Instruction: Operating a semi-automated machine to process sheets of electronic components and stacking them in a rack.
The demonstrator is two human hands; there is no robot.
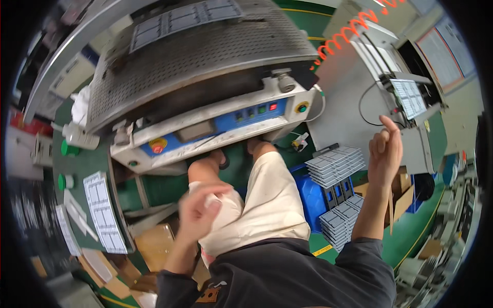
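My left hand (197, 213) is over my left thigh, fingers bent and slightly blurred, with a small white piece (212, 200) at the fingers that I cannot make out. On the right, my right hand (385, 151) is raised with its index finger stretched out and the others loosely curled; nothing shows in it. Just past that fingertip, a light panel of rectangular cells (409, 97) sits in a metal fixture. Ahead of me stands a machine with a perforated metal bed (205, 56), where grey framed panels (185, 21) lie at the far side.
The machine's front carries a blue control strip (246, 115) with buttons. Stacked grey trays (336, 167) stand by a blue bin (308, 197) at right. A bottle (79, 137) and a white panel sheet (105, 213) lie at left. An orange coiled hose (349, 33) hangs at upper right.
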